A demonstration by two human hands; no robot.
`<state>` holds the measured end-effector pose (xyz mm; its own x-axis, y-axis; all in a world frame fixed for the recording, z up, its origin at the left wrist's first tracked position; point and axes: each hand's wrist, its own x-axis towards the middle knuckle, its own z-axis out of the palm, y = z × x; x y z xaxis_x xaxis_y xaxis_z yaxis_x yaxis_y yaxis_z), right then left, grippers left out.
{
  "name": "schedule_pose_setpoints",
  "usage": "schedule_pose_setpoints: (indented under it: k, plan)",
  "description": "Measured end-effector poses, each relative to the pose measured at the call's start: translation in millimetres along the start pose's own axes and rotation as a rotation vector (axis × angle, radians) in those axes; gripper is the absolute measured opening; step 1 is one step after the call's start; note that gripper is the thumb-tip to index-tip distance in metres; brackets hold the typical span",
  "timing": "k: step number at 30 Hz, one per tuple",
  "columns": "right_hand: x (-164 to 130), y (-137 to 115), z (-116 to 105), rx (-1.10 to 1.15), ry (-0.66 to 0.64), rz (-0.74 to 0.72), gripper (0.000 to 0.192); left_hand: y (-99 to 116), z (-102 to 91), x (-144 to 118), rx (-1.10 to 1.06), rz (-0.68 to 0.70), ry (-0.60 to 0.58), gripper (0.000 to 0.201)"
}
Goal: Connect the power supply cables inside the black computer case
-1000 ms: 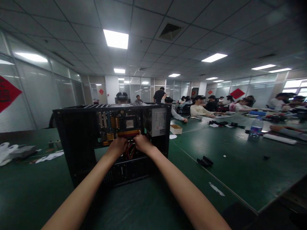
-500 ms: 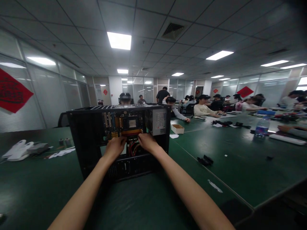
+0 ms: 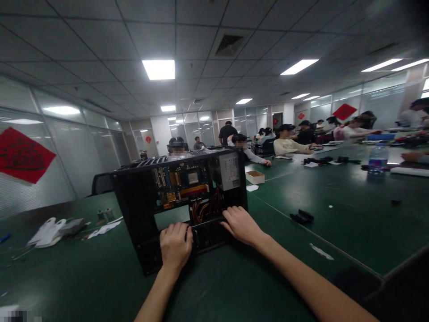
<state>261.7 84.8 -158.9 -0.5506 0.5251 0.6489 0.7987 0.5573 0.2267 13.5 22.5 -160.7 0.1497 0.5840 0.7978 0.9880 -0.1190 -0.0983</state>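
Observation:
An open black computer case stands on the green table in front of me, its side off. Inside I see a motherboard with coloured slots, red cables and a grey power supply. My left hand rests with fingers curled over the case's lower front edge. My right hand lies on the same edge further right, fingers spread against the frame below the cables. Neither hand holds a loose object.
White papers and small parts lie at the left. A black clip-like piece and a white scrap lie to the right. A cardboard box and a water bottle stand further back. Several people sit at the far tables.
Both hands have come out from the motherboard area and dropped to the case's lower edge. The view has tilted and shifted, so the case now sits more to the left.

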Motion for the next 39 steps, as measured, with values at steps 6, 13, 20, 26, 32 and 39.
schedule_pose_setpoints:
  k: [6, 13, 20, 26, 32, 39]
  plan:
    - [-5.3, 9.5, 11.0, -0.014, 0.141, -0.113, 0.022, -7.7, -6.0, -5.0, -0.117, 0.043, -0.052, 0.026]
    - [-8.5, 14.1, 13.3, 0.049, 0.121, -0.1, 0.028, -9.4, -11.5, -5.8, -0.17, 0.02, -0.11, 0.03]
    - [-11.1, 16.0, 9.5, 0.053, 0.095, -0.129, 0.028, -0.3, -12.5, -8.2, -0.179, -0.048, -0.094, 0.031]
    - [-10.2, 16.5, 7.0, -0.098, 0.11, -0.029, 0.031, 5.9, -7.7, -9.8, -0.161, -0.11, -0.042, 0.03]
    - [-7.3, 3.5, -4.0, -0.119, 0.082, 0.06, 0.029, 6.2, -8.7, -7.0, -0.194, -0.123, -0.031, 0.031]
    - [-2.8, -14.9, -5.5, -0.171, -0.003, 0.178, 0.027, 11.9, 4.9, -3.0, -0.106, -0.221, 0.028, 0.039]
